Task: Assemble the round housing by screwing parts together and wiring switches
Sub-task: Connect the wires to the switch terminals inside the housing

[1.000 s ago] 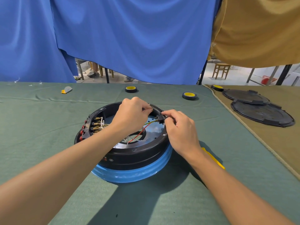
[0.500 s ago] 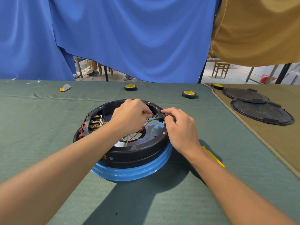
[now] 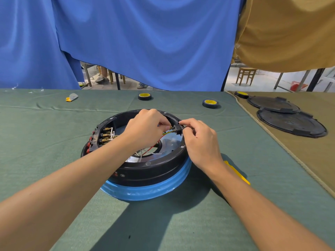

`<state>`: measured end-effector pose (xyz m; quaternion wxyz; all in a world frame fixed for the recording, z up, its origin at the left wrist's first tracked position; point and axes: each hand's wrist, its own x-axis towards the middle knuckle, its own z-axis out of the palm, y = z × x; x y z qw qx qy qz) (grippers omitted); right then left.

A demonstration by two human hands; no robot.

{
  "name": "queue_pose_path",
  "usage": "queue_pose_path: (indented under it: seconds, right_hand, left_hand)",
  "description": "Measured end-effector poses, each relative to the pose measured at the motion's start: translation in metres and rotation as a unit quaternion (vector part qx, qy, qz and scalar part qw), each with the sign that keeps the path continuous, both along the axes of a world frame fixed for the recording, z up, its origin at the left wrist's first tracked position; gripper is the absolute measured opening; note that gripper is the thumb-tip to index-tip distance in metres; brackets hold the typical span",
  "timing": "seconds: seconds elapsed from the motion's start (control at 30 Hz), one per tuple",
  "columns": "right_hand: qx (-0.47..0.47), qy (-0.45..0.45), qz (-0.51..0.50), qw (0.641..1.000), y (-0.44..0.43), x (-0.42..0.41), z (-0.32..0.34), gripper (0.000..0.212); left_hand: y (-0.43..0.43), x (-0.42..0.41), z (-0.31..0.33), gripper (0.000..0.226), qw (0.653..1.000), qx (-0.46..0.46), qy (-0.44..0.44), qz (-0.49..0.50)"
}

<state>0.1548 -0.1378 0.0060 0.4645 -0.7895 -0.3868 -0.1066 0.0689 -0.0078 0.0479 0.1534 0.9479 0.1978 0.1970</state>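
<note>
Solid black on the housing (image 3: 145, 171), with small red and white marks on its wall; blue on the ring (image 3: 145, 192) beneath. Black on the switch (image 3: 178, 128); green-yellow on the wire (image 3: 166, 132) at it; red and white on the leads (image 3: 151, 147). Brass on the terminals (image 3: 106, 135); red on the tabs (image 3: 89, 148) outside them. Plain green on the tablecloth (image 3: 54, 127); tan on the mat (image 3: 308, 160). Black with yellow centres on the tapes (image 3: 144, 96). Black on the lids (image 3: 291, 122). Yellow on the tool (image 3: 236, 172). Blue and ochre on the curtains (image 3: 145, 42).
</note>
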Motion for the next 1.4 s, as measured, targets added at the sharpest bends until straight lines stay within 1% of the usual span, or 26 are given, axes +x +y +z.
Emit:
queue_pose_path:
  seconds: [0.63,0.9,1.17,1.4]
  right_hand:
    - [-0.004,0.004,-0.001,1.0,0.001,-0.001,0.0,0.028]
    - [0.008,0.003,-0.007,1.0,0.0,-0.003,0.001,0.03]
    - [-0.004,-0.025,-0.01,1.0,0.0,-0.005,0.002,0.032]
    - [-0.041,-0.064,-0.007,0.997,0.0,-0.002,0.005,0.033]
  left_hand:
    - [-0.003,-0.001,0.001,0.022,1.0,0.017,0.024,-0.009]
    - [-0.004,0.0,0.0,0.021,0.999,0.032,0.021,0.006]
    - [-0.009,0.003,-0.002,0.021,0.996,0.083,0.022,0.028]
    - [-0.014,0.004,-0.001,0.021,0.984,0.171,0.037,0.024]
